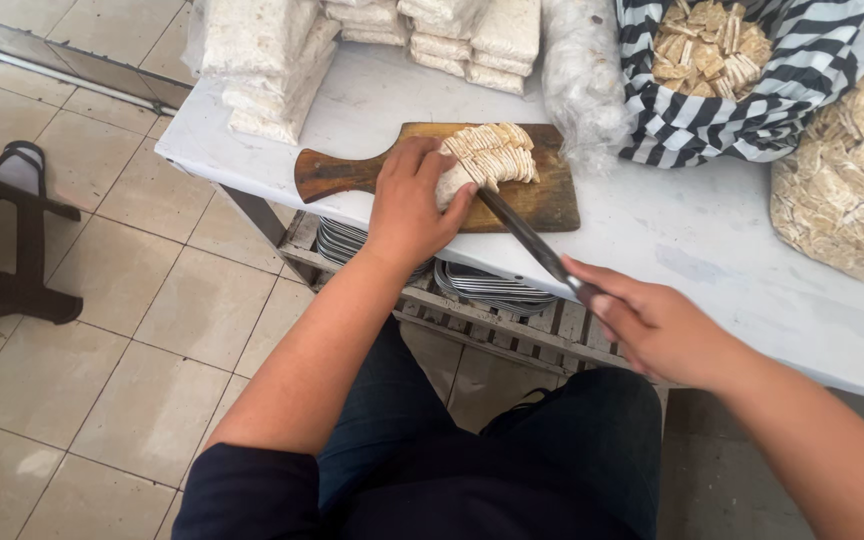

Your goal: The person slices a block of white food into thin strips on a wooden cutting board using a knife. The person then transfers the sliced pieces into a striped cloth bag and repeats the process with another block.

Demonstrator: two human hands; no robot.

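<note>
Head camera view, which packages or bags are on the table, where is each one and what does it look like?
Wrapped blocks: back left of the table, pale slabs stacked in clear plastic.
Second stack: back centre, same pale wrapped slabs.
Clear bag: behind the cutting board, whitish, crumpled.
Striped bag: back right, black and white, open, holding tan cut pieces.
Bag of chips: far right, clear plastic, full of pale round slices.
No labels, signs or screens visible.

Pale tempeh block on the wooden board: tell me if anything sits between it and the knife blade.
Nothing visible does. The long knife blade already meets the pale tempeh block at its cut end, beside the fanned slices. The left hand steadies the block from above, fingertips close to the blade; the right hand holds the handle.
</note>
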